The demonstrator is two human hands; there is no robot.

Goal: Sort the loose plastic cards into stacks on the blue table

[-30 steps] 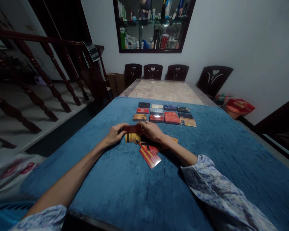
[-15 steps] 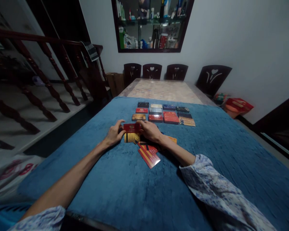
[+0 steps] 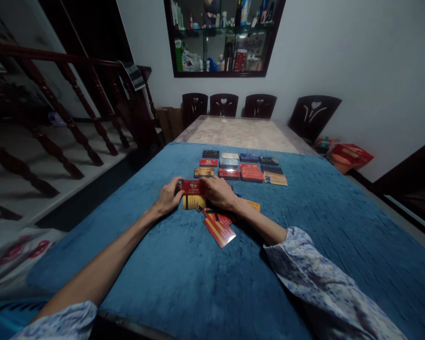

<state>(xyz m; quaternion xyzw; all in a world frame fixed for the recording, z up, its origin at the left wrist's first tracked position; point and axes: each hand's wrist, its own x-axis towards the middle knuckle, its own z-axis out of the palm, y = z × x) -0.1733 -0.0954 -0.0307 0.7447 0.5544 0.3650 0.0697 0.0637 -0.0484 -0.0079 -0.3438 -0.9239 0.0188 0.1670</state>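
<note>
Between my two hands is a dark red card (image 3: 193, 187) with a pale round emblem, possibly with more cards behind it. My left hand (image 3: 170, 194) pinches its left edge, and my right hand (image 3: 219, 191) grips its right end. Just below lies a yellow card (image 3: 194, 203) with a dark stripe. Nearer to me, a red card with gold stripes (image 3: 219, 231) overlaps other red cards (image 3: 221, 217). An orange-yellow card (image 3: 252, 205) shows partly past my right wrist. Some loose cards are hidden under my right hand.
Beyond my hands, several card stacks stand in rows, including a red stack (image 3: 251, 173), a gold stack (image 3: 204, 173) and a tan one (image 3: 275, 178). A blue cloth (image 3: 156, 274) covers the near table. Dark chairs (image 3: 224, 105) line the far end; a railing (image 3: 71, 111) runs left.
The dark red card has tilted so its face and emblem show more fully. Both hands stay in nearly the same place.
</note>
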